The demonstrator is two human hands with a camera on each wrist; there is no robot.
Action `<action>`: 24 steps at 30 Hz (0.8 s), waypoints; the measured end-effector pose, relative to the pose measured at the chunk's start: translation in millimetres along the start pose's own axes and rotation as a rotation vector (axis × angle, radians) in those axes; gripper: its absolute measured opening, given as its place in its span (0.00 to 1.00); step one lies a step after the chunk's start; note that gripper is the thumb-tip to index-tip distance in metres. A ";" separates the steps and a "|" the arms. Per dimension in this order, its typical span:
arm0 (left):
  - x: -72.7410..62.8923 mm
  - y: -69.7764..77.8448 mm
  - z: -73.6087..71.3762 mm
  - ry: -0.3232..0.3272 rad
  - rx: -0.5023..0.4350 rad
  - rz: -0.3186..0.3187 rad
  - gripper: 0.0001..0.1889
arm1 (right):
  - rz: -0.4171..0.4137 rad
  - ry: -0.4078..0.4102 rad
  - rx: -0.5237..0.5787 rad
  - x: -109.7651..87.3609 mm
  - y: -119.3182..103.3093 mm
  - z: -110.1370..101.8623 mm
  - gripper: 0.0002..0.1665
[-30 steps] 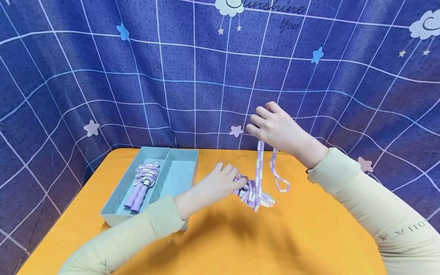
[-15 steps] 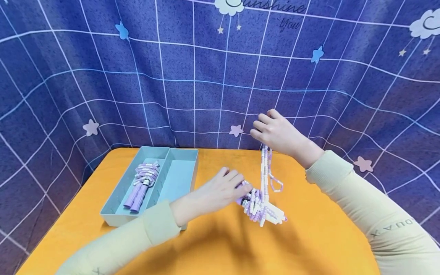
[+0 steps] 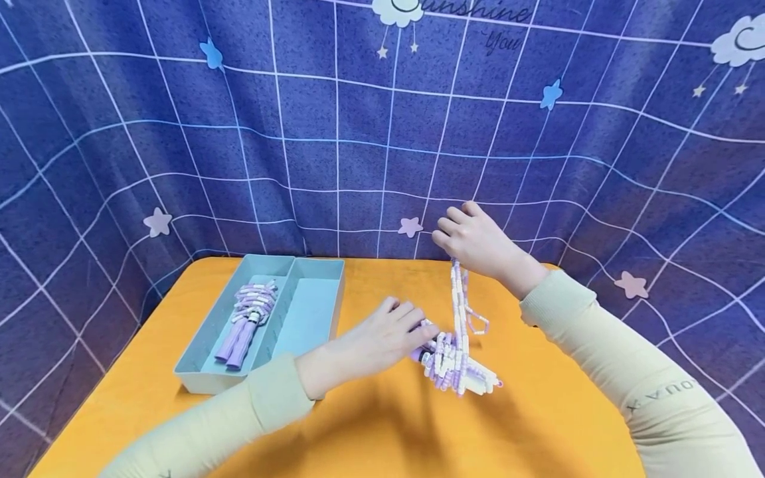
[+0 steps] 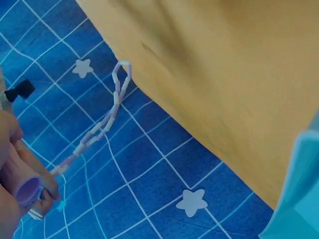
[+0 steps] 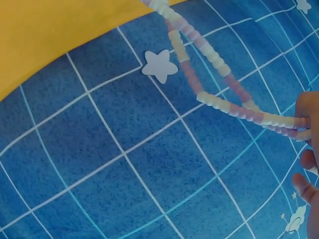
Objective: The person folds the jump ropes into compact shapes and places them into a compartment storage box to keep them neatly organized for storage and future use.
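A jump rope of white and lilac beads (image 3: 445,362) hangs over the table, its coils bunched together. My left hand (image 3: 382,340) grips it by its lilac handles; in the left wrist view the hollow end of one handle (image 4: 17,174) sticks out between the fingers. Above and to the right, my right hand (image 3: 478,240) pinches a doubled length of the beaded cord (image 5: 214,57), which runs down taut to the bunch. A small loose loop dangles beside it. In the right wrist view only a few fingers (image 5: 302,184) show at the edge.
To the left stands a pale blue two-compartment box (image 3: 339,285). A second jump rope (image 3: 246,325), wound up with lilac handles, lies in its left compartment. An orange cloth (image 3: 538,398) covers the table, and a blue gridded curtain (image 3: 335,159) hangs behind.
The right hand has come down a little. The left hand has shifted slightly right and down with the bunch, and the dangling loop has swung left.
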State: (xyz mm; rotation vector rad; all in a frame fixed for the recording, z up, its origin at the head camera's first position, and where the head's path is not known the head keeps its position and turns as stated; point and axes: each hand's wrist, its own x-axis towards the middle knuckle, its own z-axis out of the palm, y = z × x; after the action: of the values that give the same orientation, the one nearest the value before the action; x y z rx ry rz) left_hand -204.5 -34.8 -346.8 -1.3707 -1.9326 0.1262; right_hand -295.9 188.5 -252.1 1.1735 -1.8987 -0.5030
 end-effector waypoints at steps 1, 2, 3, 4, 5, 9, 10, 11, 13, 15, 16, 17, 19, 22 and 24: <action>0.2 0.3 -0.2 0.010 -0.022 -0.007 0.12 | 0.003 -0.003 0.002 0.4 -0.5 0.3 0.06; 0.6 0.6 -0.6 0.020 -0.048 -0.015 0.14 | 0.007 -0.006 0.004 0.5 -1.2 0.7 0.05; 1.1 0.8 -0.7 0.039 -0.070 -0.022 0.15 | 0.011 -0.009 0.008 0.5 -1.8 1.2 0.04; 1.6 0.9 -1.2 0.059 -0.093 -0.026 0.17 | 0.015 -0.013 0.010 0.1 -2.4 1.7 0.04; 2.1 1.0 -2.0 0.082 -0.118 -0.024 0.19 | 0.021 -0.018 0.012 -0.7 -3.0 2.6 0.04; 2.5 1.8 -5.6 0.170 -0.193 -0.002 0.22 | 0.048 -0.040 0.010 -7.3 -5.2 8.7 0.04; 2.4 2.1 -7.0 0.189 -0.214 0.003 0.23 | 0.056 -0.050 0.011 -9.4 -5.7 10.3 0.04; 2.1 2.4 -8.0 0.209 -0.239 0.002 0.23 | 0.062 -0.059 0.014 -11.8 -6.2 12.1 0.03; 1.3 2.6 -9.1 0.247 -0.286 -0.016 0.24 | 0.072 -0.081 0.023 -16.4 -7.4 15.4 0.02; -0.1 2.0 -10.2 0.295 -0.321 -0.037 0.23 | 0.080 -0.107 0.031 -20.2 -8.9 17.5 0.02; -0.9 1.5 -10.4 0.320 -0.338 -0.048 0.22 | 0.082 -0.122 0.035 -22.1 -9.7 18.9 0.03; -1.5 0.9 -10.5 0.343 -0.344 -0.063 0.20 | 0.084 -0.133 0.035 -24.2 -10.5 20.2 0.04; -2.2 -0.7 -11.7 0.381 -0.349 -0.095 0.17 | 0.086 -0.152 0.035 -28.1 -12.2 22.9 0.05; -3.4 -3.2 -13.3 0.415 -0.357 -0.166 0.16 | 0.082 -0.156 0.034 -33.7 -16.3 27.6 0.04; -4.5 -4.8 -14.0 0.426 -0.361 -0.225 0.17 | 0.072 -0.154 0.038 -37.3 -20.0 31.3 0.03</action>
State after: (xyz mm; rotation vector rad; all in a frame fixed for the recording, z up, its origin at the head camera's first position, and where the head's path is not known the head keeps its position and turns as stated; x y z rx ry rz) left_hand -198.9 -45.2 -336.8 -1.2617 -1.7757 -0.6025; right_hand -302.2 208.7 -300.4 1.1130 -2.0826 -0.5331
